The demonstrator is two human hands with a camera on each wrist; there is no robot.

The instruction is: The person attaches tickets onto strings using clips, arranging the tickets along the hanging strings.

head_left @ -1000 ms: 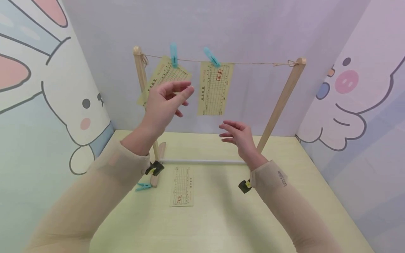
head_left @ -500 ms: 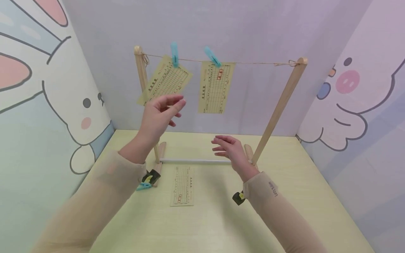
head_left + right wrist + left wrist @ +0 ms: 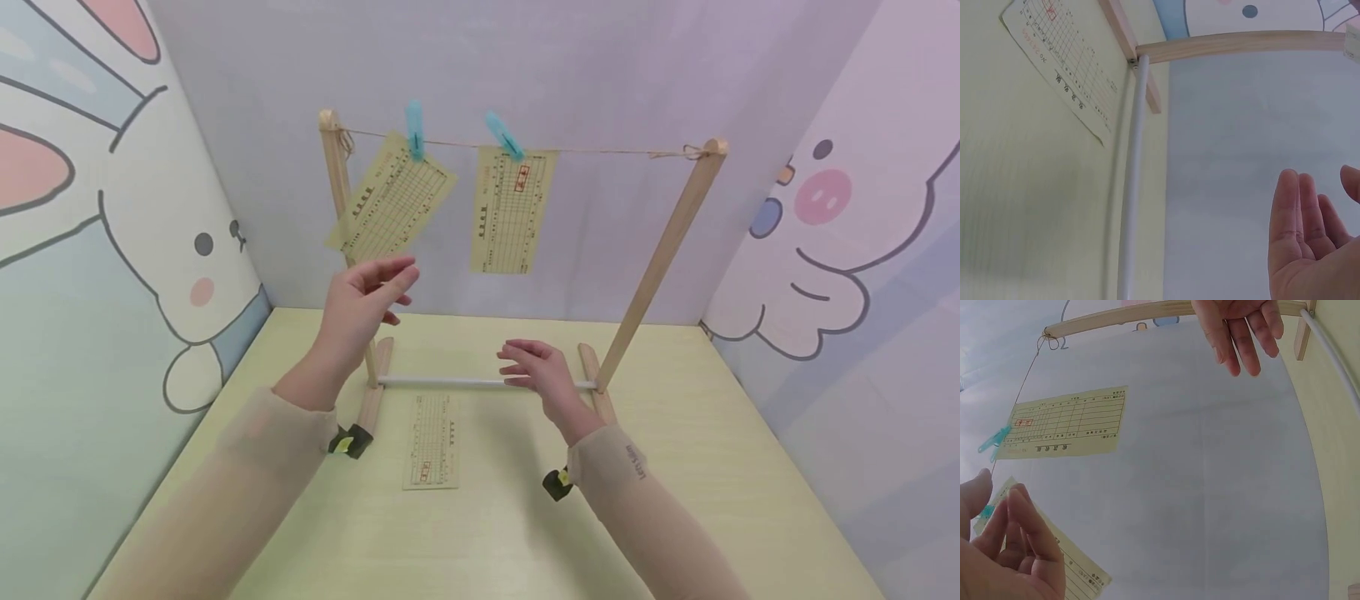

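Observation:
My left hand hovers just below a tilted yellow receipt slip, fingers loosely bent and holding nothing. A light blue clothespin clips that slip to a string. Beside it, a second slip with a red stamp hangs nearly straight from another blue clothespin. Lower and to the right, my right hand floats over the table with relaxed fingers, nothing in it; the right wrist view shows its fingers extended. On the table lies a third slip, flat.
Two wooden posts carry the string, and a white rod joins their feet low down. Pale walls with cartoon animals enclose the yellow table at the back and sides.
Both hands have moved down, away from the hanging slips, and somewhat left. The left hand uncovers more of the tilted slip, while a blue clothespin on the table is now hidden by the left arm.

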